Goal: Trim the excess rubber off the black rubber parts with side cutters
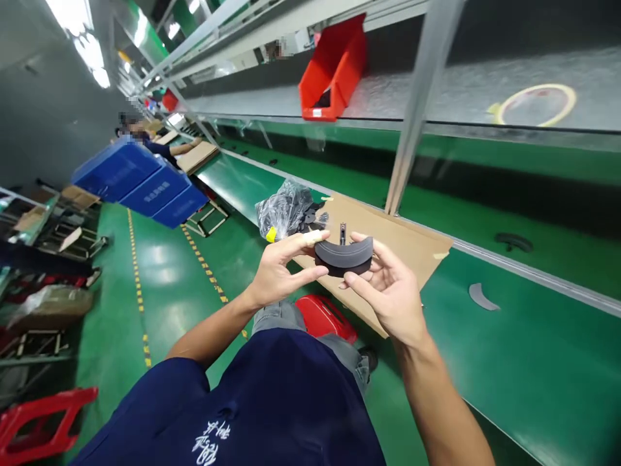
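Between my two hands is a curved dark grey padded piece with a black layer along its lower side and a small metal-looking upright part behind it. My left hand pinches its left end between thumb and fingers; a pale wrap covers one finger. The right end is gripped by my right hand, thumb below and fingers behind. Under them lies a sheet of brown cardboard on the green bench. A clear plastic bag with black flat pieces spilling from it sits just beyond my left hand.
On the bench to the right lie a grey curved strip and a black curved part. A red bin and a tape roll are on the shelf above. Blue crates and a person stand left. A red stool is below.
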{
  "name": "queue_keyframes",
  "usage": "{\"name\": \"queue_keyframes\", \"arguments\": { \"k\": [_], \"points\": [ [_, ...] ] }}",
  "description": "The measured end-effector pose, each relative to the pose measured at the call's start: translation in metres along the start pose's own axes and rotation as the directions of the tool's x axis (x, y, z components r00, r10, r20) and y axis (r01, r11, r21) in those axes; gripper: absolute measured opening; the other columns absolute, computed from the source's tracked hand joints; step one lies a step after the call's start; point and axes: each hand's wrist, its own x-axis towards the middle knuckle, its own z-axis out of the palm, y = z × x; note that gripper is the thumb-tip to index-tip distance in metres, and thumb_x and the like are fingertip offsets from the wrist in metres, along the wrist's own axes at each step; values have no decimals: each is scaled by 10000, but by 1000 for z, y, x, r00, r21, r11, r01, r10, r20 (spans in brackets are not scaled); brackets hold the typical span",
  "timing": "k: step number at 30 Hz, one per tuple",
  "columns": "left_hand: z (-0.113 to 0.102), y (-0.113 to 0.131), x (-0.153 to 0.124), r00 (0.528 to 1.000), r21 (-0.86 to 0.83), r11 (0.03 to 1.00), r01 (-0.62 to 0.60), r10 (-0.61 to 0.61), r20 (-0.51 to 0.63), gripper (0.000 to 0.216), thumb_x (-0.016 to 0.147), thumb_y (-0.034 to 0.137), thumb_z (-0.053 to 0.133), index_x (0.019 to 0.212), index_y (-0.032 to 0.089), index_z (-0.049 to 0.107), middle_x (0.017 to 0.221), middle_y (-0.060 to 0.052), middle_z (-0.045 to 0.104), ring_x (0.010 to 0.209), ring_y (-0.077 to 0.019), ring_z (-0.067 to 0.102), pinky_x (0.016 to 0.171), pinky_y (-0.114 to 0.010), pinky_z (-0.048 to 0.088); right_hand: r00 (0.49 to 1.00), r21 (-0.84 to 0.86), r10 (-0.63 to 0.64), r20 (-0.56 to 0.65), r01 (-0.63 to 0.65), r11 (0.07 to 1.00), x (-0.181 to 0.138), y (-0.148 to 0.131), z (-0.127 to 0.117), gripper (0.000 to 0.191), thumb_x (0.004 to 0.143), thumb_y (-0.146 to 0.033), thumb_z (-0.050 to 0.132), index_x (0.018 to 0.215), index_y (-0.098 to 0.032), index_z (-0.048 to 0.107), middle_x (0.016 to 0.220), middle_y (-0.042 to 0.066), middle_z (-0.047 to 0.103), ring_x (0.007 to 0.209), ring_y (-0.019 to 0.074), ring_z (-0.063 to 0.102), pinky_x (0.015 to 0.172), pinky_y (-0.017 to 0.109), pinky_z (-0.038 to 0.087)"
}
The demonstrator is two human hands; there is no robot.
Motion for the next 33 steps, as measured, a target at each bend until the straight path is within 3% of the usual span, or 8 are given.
{"name": "queue_keyframes", "arguments": {
  "k": [5, 9, 12, 15, 19, 22, 26, 33],
  "points": [
    [-57, -15, -31, 967, -101, 983, 150, -167, -190, 419, 923, 411, 747, 1268, 174, 741, 1180, -109, 780, 965, -204, 772, 894, -308, 654, 990, -69, 108, 88, -102, 992, 27, 20, 65, 592, 788, -362, 883, 1336, -291, 669, 1119, 39, 751, 772, 160, 729, 694, 296, 680],
    [-129, -51, -74, 889, -176, 954, 244, -292, -352, 357, 958, 417, 700, 1195, 161, 775, 1115, -91, 803, 937, -194, 781, 846, -272, 655, 954, -179, 232, 191, -198, 964, 55, 67, 143, 624, 806, -385, 871, 1379, -284, 646, 1065, 41, 755, 712, 158, 724, 660, 287, 669],
    [-204, -86, -122, 829, -149, 950, 275, -312, -463, 328, 980, 394, 673, 1181, 156, 778, 1058, -74, 813, 876, -164, 779, 799, -234, 650, 917, -255, 311, 248, -248, 935, 76, 125, 224, 619, 822, -390, 859, 1386, -263, 637, 1088, 46, 755, 710, 143, 712, 682, 283, 670],
    [-294, -111, -176, 787, 66, 948, 312, -219, -576, 273, 993, 326, 660, 1187, 169, 772, 1079, -68, 810, 888, -145, 770, 825, -224, 642, 872, -268, 381, 308, -305, 914, 92, 186, 323, 604, 840, -407, 839, 1390, -273, 629, 1153, 46, 746, 792, 153, 721, 717, 289, 674],
    [-410, -114, -240, 748, 356, 857, 373, -50, -662, 263, 990, 173, 642, 1234, 177, 740, 1060, -57, 812, 884, -111, 762, 839, -189, 626, 767, -245, 460, 448, -389, 888, 107, 239, 456, 568, 836, -410, 840, 1357, -272, 662, 1045, 30, 755, 816, 173, 721, 668, 286, 669],
    [-475, -106, -271, 728, 444, 795, 413, 5, -686, 256, 984, 147, 642, 1220, 176, 736, 1071, -55, 812, 893, -108, 766, 846, -187, 626, 702, -223, 471, 535, -420, 880, 117, 258, 532, 509, 846, -446, 821, 1298, -240, 709, 1038, 54, 763, 864, 201, 734, 629, 284, 667],
    [-530, -100, -288, 697, 413, 783, 466, -37, -717, 233, 1007, 210, 623, 1206, 178, 739, 1085, -58, 809, 902, -120, 771, 847, -204, 631, 682, -177, 451, 576, -434, 883, 132, 270, 594, 418, 837, -439, 826, 1189, -223, 764, 971, 37, 771, 790, 172, 734, 581, 249, 651],
    [-591, -120, -284, 665, 283, 850, 445, -102, -740, 282, 998, 281, 655, 1259, 196, 720, 971, -33, 803, 844, -105, 758, 802, -176, 618, 630, -45, 452, 631, -552, 832, 171, 300, 648, 396, 777, -447, 862, 1083, -204, 798, 849, 10, 756, 598, 112, 672, 560, 248, 644]
  ]
}}
